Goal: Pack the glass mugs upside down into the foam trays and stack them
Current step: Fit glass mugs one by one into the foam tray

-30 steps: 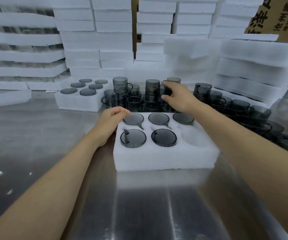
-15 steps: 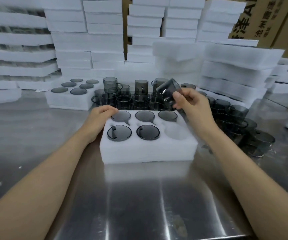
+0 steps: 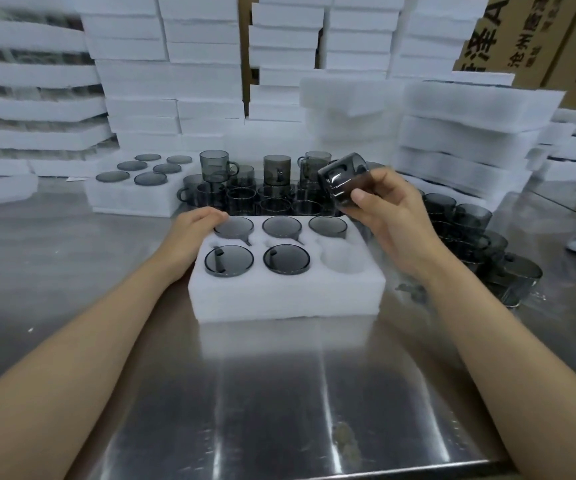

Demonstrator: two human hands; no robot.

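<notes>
Open desk (image 3: 279, 410) fills the lower frame between the forearms. At centre the foam tray (image 3: 279, 299) blocks the way, with only its lower-right pocket (image 3: 343, 259) unfilled. The left hand (image 3: 193, 233) rests on its upper-left corner. The right hand (image 3: 390, 220) holds a mug (image 3: 342, 181) above the upper-right. Loose mugs (image 3: 241, 199) crowd the desk behind.

single head-worn wide-angle view, looking forward and down, close over the steel bench (image 3: 279, 410), facing stacked foam trays (image 3: 175, 81) behind
</notes>
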